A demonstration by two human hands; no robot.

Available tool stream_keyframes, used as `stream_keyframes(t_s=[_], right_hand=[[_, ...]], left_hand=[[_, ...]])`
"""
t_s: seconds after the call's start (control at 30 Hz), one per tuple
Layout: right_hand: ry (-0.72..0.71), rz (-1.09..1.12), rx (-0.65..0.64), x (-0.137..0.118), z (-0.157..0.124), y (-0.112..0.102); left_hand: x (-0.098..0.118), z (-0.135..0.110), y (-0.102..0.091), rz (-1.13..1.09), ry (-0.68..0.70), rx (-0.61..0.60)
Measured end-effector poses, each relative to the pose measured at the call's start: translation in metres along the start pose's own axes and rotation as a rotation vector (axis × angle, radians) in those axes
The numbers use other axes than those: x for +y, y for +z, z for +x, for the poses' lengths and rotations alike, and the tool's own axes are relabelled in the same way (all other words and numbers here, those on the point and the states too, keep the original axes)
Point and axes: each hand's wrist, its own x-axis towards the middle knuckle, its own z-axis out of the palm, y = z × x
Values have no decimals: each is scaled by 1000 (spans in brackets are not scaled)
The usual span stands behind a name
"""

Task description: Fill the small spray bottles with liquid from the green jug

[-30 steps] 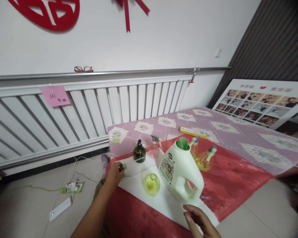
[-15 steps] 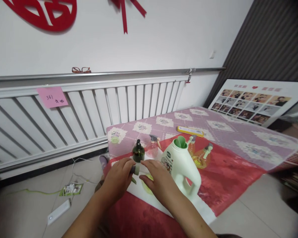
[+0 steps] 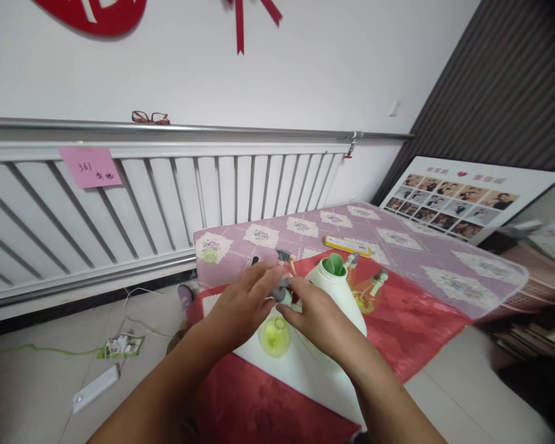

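Observation:
Between my two hands is a grey and pale green spray head (image 3: 282,293), partly covered by fingers. My left hand (image 3: 246,297) grips it from the left, while the fingers and thumb of my right hand (image 3: 315,311) close on it from the right. Just beneath them, an open-necked clear bottle (image 3: 275,341) with yellow-green liquid stands on the white sheet (image 3: 324,377). To the right rises a large pale green jug (image 3: 345,302) with a green insert (image 3: 334,264) in its mouth. My right forearm covers its lower part.
Behind my hands are a mostly hidden pump bottle (image 3: 255,261) and another spray top (image 3: 284,255). Two yellow spray bottles, one at the right (image 3: 365,296), stand on red cloth (image 3: 411,320). A yellow box (image 3: 346,246) lies farther back. A radiator (image 3: 240,191) lines the wall.
My left hand has carried the spray head right and upward, and my right hand has come onto it. The open bottle now shows fully. The camera view has shifted slightly.

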Motion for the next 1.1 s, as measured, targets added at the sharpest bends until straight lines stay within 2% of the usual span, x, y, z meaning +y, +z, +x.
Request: stream_keyframes(t_s=[0.07,0.17,0.2,0.3,0.43,0.57,0.73,0.9,1.1], right_hand=[[60,53,84,11,0,0],[198,247,235,32,-4,4],[234,335,279,39,-6,6],[275,541,369,51,-13,17],[265,578,410,55,-15,38],[252,560,417,61,-15,60],[251,528,416,76,-21,90],[278,572,351,88,-37,121],[350,664,280,96,-55,141]], left_hand=[[-4,-6,1,-56,-122,160],[-16,-33,15,-205,-384,356],[-20,-46,24,-253,-477,341],[-25,-90,63,-308,-675,102],[-15,-135,117,-346,-755,-99],[0,-146,148,-332,-848,-183],[7,-142,169,-301,-860,-181],[4,-140,185,-244,-825,-153],[1,-140,180,-202,-780,-155]])
